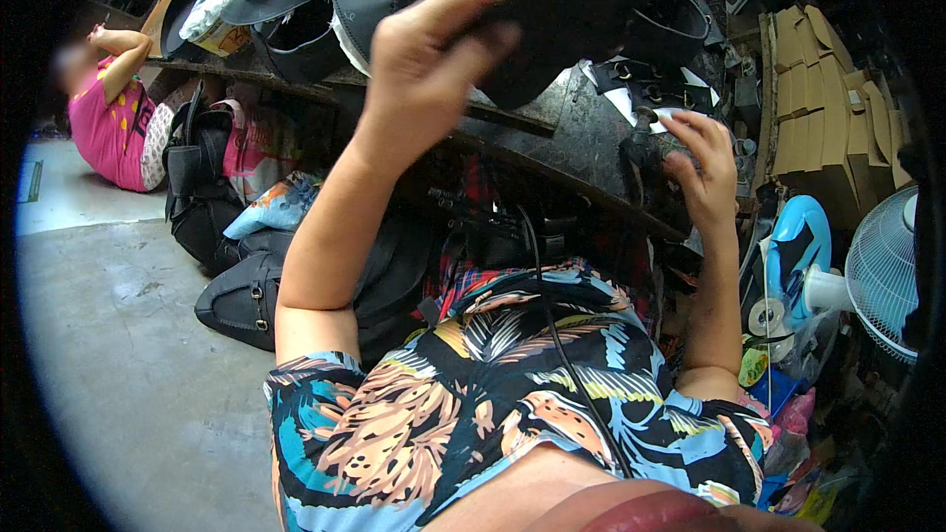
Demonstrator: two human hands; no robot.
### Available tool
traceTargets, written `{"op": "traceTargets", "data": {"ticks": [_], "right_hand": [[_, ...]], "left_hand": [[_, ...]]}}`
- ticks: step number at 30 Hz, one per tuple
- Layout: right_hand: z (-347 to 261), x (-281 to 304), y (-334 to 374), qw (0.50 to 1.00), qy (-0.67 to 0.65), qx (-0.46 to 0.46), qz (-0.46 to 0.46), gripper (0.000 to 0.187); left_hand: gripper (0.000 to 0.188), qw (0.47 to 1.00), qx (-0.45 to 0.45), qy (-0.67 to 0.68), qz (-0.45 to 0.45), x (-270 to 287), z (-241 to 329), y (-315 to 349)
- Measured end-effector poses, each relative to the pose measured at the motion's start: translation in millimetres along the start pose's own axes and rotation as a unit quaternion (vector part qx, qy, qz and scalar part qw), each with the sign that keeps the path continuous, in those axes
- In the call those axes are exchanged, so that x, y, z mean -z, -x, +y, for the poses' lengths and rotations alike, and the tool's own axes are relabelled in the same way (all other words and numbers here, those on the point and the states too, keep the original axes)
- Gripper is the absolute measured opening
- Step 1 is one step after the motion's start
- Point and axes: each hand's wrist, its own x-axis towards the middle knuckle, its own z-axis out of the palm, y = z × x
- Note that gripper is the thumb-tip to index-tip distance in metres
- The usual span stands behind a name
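Raised over the workbench, my left hand point(429, 64) grips the edge of a large flat black piece point(581, 25) that looks like leather, pinched between thumb and fingers. The piece is tilted and blurred, and its upper end runs out of view. My right hand point(707, 163) is open at the bench's right front, fingers apart and bent, with nothing visible in it. Just left of those fingers is a dark object point(643, 158) at the bench edge, whose kind I cannot make out. Black straps with metal fittings point(655, 82) lie on white sheets beyond the right hand.
Black bag-like pieces point(296, 34) crowd the far left of the dark workbench point(581, 153). Black bags point(241, 300) fill the floor beside my left arm. At right stand folded cardboard point(818, 108) and a white fan point(882, 271). Another person point(113, 123) in pink sits far left.
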Motion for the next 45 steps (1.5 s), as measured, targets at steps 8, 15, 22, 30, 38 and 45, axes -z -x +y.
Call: {"op": "traceTargets", "data": {"ticks": [8,15,22,30,38,45], "right_hand": [[-27,-53,-60,0.698,-0.687,-0.193,-0.060,0.054],[-34,-71,-69,0.623,-0.740,-0.240,-0.083,0.035],[-31,-66,-69,0.641,-0.736,-0.201,-0.076,0.039],[-27,-65,-70,0.642,-0.728,-0.229,-0.070,0.035],[-29,-73,-65,0.650,-0.742,-0.159,-0.047,0.044],[-25,-75,-72,0.622,-0.764,-0.147,-0.082,0.039]], "left_hand": [[0.040,0.823,0.328,0.449,0.119,17,-27,29],[0.035,0.878,0.335,0.332,0.079,36,-45,54],[0.038,0.876,0.378,0.296,0.053,28,-43,47],[0.030,0.852,0.344,0.389,0.062,13,-32,45],[0.033,0.835,0.325,0.444,0.020,8,-46,48],[0.036,0.820,0.308,0.483,-0.008,10,-61,45]]}}
